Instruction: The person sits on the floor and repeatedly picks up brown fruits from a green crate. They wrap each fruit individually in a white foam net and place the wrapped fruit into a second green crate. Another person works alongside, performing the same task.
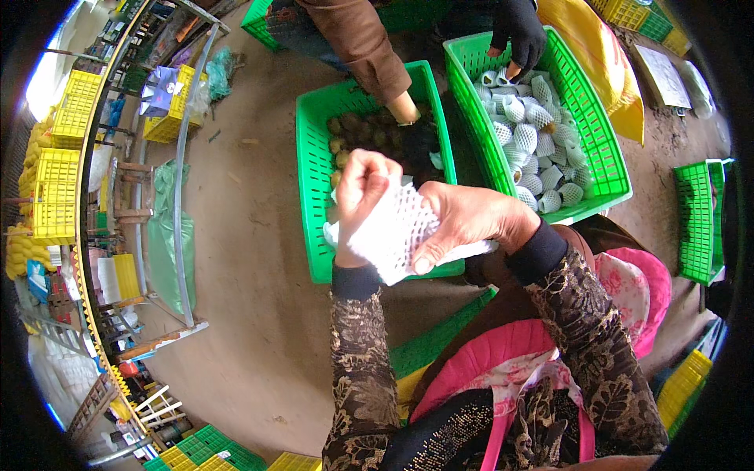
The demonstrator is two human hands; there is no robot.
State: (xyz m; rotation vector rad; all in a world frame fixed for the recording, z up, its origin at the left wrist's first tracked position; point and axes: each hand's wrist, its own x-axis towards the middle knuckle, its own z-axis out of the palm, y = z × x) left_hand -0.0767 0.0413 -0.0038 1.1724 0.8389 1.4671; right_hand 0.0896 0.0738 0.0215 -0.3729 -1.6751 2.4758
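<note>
My right hand [471, 218] grips a bundle of white foam net sleeves [400, 232], its thumb pressed on the near side. The netting lies against the palm and wrist of my left hand [368, 182], whose fingers are curled; whether they hold anything is hidden. Both hands are above the near part of a green plastic crate [315, 235] with round brownish fruits [353, 126] inside. Beside it on the right, a second green crate [612, 171] is filled with fruits in white foam net sleeves [524, 138].
Another person's bare hand [403, 109] reaches into the fruit crate. A black-gloved hand [521, 44] reaches into the other crate. A yellow sack [595, 65] lies beyond. At left stand a metal frame [179, 176], a green bag [171, 247] and yellow crates [56, 194].
</note>
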